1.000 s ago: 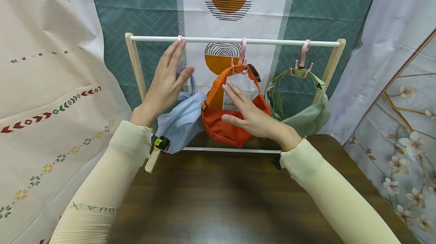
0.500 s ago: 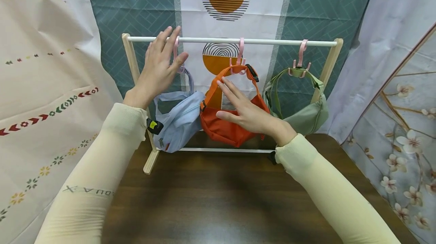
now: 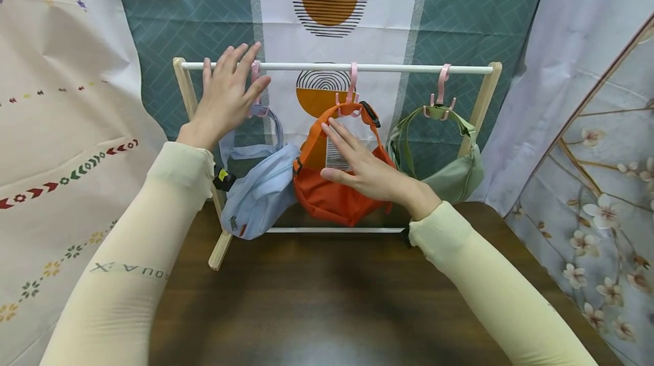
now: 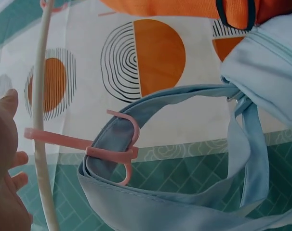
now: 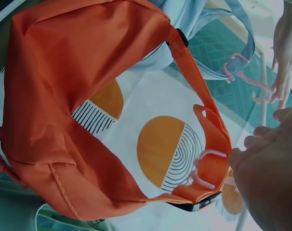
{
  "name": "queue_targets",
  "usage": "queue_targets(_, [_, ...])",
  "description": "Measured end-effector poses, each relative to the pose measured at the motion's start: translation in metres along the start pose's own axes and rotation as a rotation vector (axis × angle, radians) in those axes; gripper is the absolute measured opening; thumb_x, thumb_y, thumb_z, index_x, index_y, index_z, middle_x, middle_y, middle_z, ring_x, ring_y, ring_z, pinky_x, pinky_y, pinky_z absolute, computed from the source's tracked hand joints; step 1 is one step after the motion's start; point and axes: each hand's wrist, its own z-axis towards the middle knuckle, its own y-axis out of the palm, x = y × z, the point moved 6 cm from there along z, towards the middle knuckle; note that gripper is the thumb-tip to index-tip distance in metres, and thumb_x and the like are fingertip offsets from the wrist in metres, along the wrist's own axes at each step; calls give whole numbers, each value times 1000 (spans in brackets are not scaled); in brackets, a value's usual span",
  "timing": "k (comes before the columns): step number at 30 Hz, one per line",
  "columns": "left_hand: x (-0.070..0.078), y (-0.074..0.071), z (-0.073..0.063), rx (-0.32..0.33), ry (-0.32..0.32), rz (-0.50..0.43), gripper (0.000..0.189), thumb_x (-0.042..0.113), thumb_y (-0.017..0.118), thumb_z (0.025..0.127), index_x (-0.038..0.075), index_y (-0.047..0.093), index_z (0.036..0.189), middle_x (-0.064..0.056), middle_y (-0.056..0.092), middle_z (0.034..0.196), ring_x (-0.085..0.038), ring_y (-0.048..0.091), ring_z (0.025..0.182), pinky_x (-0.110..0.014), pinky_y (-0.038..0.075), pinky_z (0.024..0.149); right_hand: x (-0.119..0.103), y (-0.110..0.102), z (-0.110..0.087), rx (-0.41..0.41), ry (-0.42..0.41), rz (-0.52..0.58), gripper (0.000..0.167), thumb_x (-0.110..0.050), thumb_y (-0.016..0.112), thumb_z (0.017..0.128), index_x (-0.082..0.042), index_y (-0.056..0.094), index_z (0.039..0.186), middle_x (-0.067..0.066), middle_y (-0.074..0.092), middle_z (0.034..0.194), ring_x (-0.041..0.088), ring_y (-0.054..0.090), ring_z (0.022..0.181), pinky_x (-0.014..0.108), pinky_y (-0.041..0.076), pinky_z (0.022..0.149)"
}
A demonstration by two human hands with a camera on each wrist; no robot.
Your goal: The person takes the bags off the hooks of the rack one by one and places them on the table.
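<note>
Three belt bags hang by their straps from pink hooks on the white rail (image 3: 306, 66) of a rack. On the left is a light blue bag (image 3: 263, 190), its strap looped over a pink hook (image 4: 110, 153). My left hand (image 3: 221, 96) is raised beside that hook with fingers spread and nothing held. The orange-red bag (image 3: 337, 198) hangs in the middle from another pink hook (image 3: 351, 88). In front of it hovers my right hand (image 3: 375, 173), fingers straight and holding nothing. A sage green bag (image 3: 457, 176) hangs at the right.
Wooden legs (image 3: 219, 249) carry the rack on a dark brown table (image 3: 317, 298). A lower white bar (image 3: 332, 230) runs behind the bags. Patterned cloths (image 3: 194, 14) hang behind, with a floral cloth (image 3: 587, 230) on the right and an embroidered cloth (image 3: 66, 116) on the left.
My left hand has moved left, away from the blue bag's hook, and its fingers have spread. The right hand stays before the orange-red bag. The head view has shifted slightly.
</note>
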Motion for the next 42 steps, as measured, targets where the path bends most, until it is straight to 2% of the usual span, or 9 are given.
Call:
queue_targets(7, [-8,3,3,-18,5,32,71,58,36,109,27,14,169,-11,15,173,-29,2,161,-61,-16,120,-6,4,13,-8,-16,-7,95,-77,40,95,-33,-2,168,-15,-12,172,18,-2,160,59,11,125])
queue_targets(12, [-15,7,0,-29,6,43,70,56,38,110,26,15,169,-12,16,173,-31,4,160,-61,-16,120,-11,8,24,-15,-27,7,97,-79,38,93,-31,-1,168,-13,-11,173,19,0,160,57,12,126])
queue_targets(21, [-22,9,-1,-4,13,62,65,51,38,111,25,20,168,-12,25,170,-32,13,159,-61,-15,121,-20,15,43,-36,-21,82,87,-62,50,103,-35,-2,167,-17,-11,172,17,3,160,54,18,125])
queue_targets(28, [-21,8,0,24,42,77,63,48,41,111,23,26,166,-11,35,165,-31,22,156,-63,-10,122,-21,20,54,-35,-31,78,87,-64,47,102,-34,-1,168,-14,-11,173,18,4,160,54,19,125])
queue_targets(32, [-19,7,2,44,50,74,58,45,43,111,21,34,163,-10,41,162,-31,27,153,-63,-7,122,-21,22,60,-40,-15,73,84,-55,50,106,-33,-1,168,-14,-10,173,17,9,159,52,19,125])
queue_targets(37, [-15,9,5,73,54,79,54,39,48,111,20,39,160,-11,47,157,-33,33,150,-62,-5,123,-20,25,70,-46,12,66,83,-47,53,107,-29,0,168,-12,-9,173,13,4,159,50,19,126])
queue_targets(42, [-11,17,9,127,65,84,54,33,56,109,18,41,158,-12,49,153,-32,34,148,-59,-7,124,-17,26,79,-40,46,58,86,-48,53,107,-24,-3,168,-5,-7,175,13,1,160,49,16,126])
